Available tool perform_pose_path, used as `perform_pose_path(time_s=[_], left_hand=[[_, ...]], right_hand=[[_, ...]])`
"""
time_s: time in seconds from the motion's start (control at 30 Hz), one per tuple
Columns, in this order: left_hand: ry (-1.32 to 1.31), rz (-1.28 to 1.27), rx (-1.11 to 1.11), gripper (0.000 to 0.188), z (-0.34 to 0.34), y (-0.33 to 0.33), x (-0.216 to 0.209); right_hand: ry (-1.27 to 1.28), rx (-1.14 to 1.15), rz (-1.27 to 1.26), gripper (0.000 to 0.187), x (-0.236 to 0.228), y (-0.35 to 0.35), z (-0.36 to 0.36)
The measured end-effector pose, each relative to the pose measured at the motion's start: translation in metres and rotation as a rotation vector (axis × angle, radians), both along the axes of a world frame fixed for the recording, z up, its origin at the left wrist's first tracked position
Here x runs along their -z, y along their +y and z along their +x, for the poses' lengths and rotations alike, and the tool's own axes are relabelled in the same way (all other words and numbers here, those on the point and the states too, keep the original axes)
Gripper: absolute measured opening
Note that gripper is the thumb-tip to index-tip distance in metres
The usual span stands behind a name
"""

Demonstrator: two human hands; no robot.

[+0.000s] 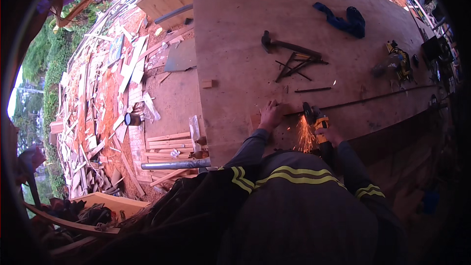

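Sparks (306, 136) stream toward 6 o'clock on my feed — right hand (334, 135) clutching grinder (321, 123), left hand (271, 116) — grip I can't tell.

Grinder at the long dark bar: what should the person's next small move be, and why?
Probably ease the grinder gently through the bar, with the left hand well clear of the disc: the right hand holds the grinder, sparks spray from where the disc meets the bar, and the left hand rests near the bar's left end, not far from the disc.
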State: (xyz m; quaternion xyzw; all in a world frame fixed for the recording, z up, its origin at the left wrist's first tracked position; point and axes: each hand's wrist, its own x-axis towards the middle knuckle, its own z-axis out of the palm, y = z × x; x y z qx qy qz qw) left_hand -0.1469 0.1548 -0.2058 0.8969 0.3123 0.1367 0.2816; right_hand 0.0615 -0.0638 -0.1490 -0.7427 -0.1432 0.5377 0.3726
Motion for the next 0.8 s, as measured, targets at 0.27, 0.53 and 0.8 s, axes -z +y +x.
perform_pose_path(time_s=[0.27, 0.53, 0.8], left_hand=[[0.033, -0.033, 0.030, 0.050, 0.002, 0.001, -0.019], [-0.074, -0.017, 0.009, 0.050, 0.001, -0.002, -0.010], [0.006, -0.021, 0.028, 0.052, 0.003, -0.001, -0.014]], right_hand=[[0.030, 0.008, 0.012, 0.026, 0.020, -0.003, 0.010], [0.024, -0.056, -0.092, 0.033, 0.024, -0.006, 0.013], [0.010, -0.034, 0.009, 0.022, 0.041, -0.020, 0.021]])
